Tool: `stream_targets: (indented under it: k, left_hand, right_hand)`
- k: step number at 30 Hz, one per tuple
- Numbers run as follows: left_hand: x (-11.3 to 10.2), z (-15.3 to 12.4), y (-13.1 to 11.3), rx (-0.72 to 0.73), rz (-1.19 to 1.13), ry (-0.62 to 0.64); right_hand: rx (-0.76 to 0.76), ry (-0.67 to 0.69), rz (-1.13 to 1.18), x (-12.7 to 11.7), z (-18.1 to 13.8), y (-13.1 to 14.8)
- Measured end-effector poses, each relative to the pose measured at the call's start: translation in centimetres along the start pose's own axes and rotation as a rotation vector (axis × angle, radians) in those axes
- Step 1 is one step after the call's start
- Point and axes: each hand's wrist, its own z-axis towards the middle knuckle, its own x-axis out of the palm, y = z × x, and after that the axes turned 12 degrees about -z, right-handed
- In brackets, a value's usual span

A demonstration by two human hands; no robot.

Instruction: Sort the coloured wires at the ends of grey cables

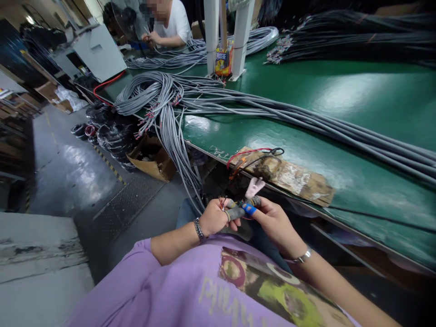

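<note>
Close to my body, in front of the table edge, my left hand [216, 217] is closed around thin coloured wires [222, 203], their ends poking out above the fingers. My right hand [272, 220] meets it, thumb and fingers pinched on the wires between the hands. Blue tape wraps the right thumb, and grey covers sit on some fingers of both hands. The exact grip is partly hidden by the fingers. Just beyond the right fingertips is a pale pink clip-like piece [255, 187]. A wooden board [316, 186] with tape and red and black leads lies on the table edge.
Grey cables [238, 102] run along the green table [357, 95], with a coil hanging over its edge. Metal posts [211, 41] stand near a yellow packet [224, 61]. A co-worker [175, 25] sits across. An open cardboard box [153, 161] and wrapped coils [116, 141] are on the floor.
</note>
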Motion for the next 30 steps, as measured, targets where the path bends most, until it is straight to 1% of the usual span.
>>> stream_targets:
  k: [4, 6, 12, 15, 17, 23, 30]
  left_hand:
    - [-0.3, 0.3, 0.4, -0.004, -0.141, -0.043]
    - [-0.3, 0.4, 0.4, -0.013, -0.169, -0.046]
    - [-0.4, 0.3, 0.5, -0.021, -0.101, 0.011]
    - [-0.4, 0.2, 0.5, -0.004, -0.053, 0.036]
    - [-0.4, 0.1, 0.6, 0.002, -0.026, 0.048]
    - [-0.3, 0.1, 0.5, 0.016, 0.017, 0.056]
    - [-0.3, 0.1, 0.7, 0.058, -0.023, -0.006]
  right_hand:
    - [0.019, 0.002, 0.02, 0.0, -0.1, 0.0]
    - [0.037, -0.002, 0.022, -0.1, -0.1, 0.1]
    - [0.125, 0.038, 0.095, -0.3, 0.2, -0.2]
    - [0.132, 0.081, 0.159, -0.3, 0.4, -0.2]
    - [0.121, 0.103, 0.144, -0.2, 0.4, 0.2]
    - [0.118, 0.087, 0.076, 0.2, 0.3, 1.3]
    - [0.07, 0.045, 0.075, 0.1, 0.3, 0.6]
